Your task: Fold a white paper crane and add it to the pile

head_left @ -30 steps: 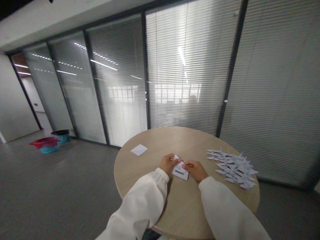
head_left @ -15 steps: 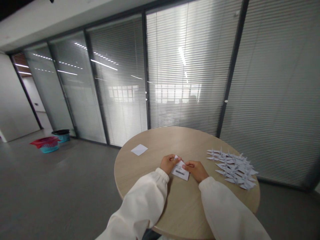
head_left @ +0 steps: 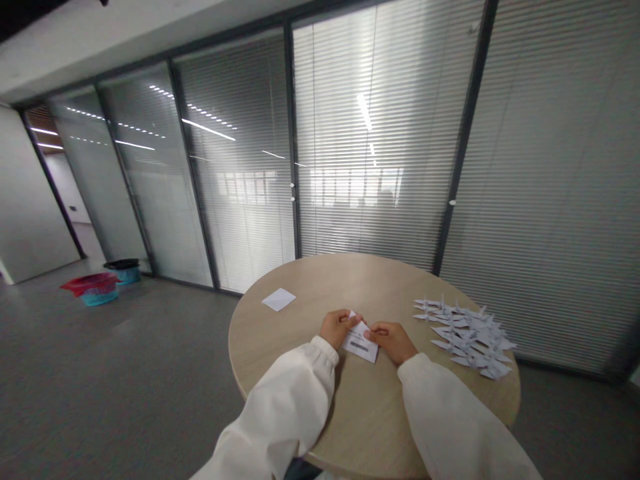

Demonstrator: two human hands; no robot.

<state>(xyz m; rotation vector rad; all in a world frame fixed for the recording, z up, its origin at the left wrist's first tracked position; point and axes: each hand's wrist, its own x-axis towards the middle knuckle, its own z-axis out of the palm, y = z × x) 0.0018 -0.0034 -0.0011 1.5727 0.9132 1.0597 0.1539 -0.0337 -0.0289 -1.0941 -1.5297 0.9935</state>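
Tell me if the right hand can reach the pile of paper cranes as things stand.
Probably yes: nothing but tabletop lies between the right hand and the paper cranes, though it must first release the folded paper it is pinching.

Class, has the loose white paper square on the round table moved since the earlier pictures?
No. Judged against the left rim of the round table, the white paper square lies in the same spot, with no shift in any direction.
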